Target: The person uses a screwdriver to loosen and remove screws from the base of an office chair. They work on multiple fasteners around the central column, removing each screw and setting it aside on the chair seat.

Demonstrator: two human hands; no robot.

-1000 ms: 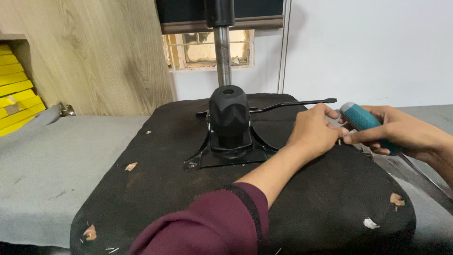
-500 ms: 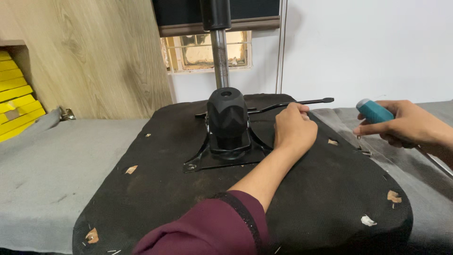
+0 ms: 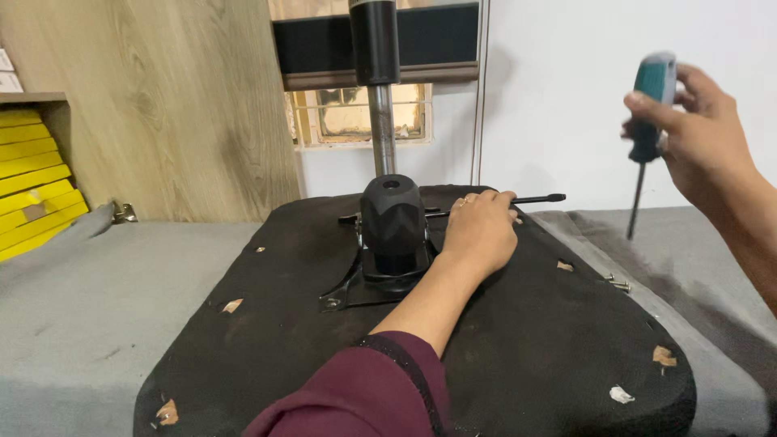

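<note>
An upturned black chair seat (image 3: 534, 340) lies on the grey table (image 3: 89, 316). A black metal mechanism with a round hub (image 3: 392, 222) is fixed at its middle, and a thin black lever (image 3: 536, 198) sticks out to the right. My left hand (image 3: 479, 231) rests on the seat beside the hub, fingers over the lever's base. My right hand (image 3: 702, 133) is raised at the upper right, gripping a teal-handled screwdriver (image 3: 650, 121) with its shaft pointing down, well above the seat.
Loose screws (image 3: 617, 282) lie at the seat's right edge. A black and chrome post (image 3: 377, 89) rises behind the hub. Yellow stacked items (image 3: 32, 186) sit in a wooden shelf at far left. A wood panel and a white wall stand behind.
My right hand has lifted the screwdriver up and away from the seat to the upper right. My left hand has shifted left, closer to the hub.
</note>
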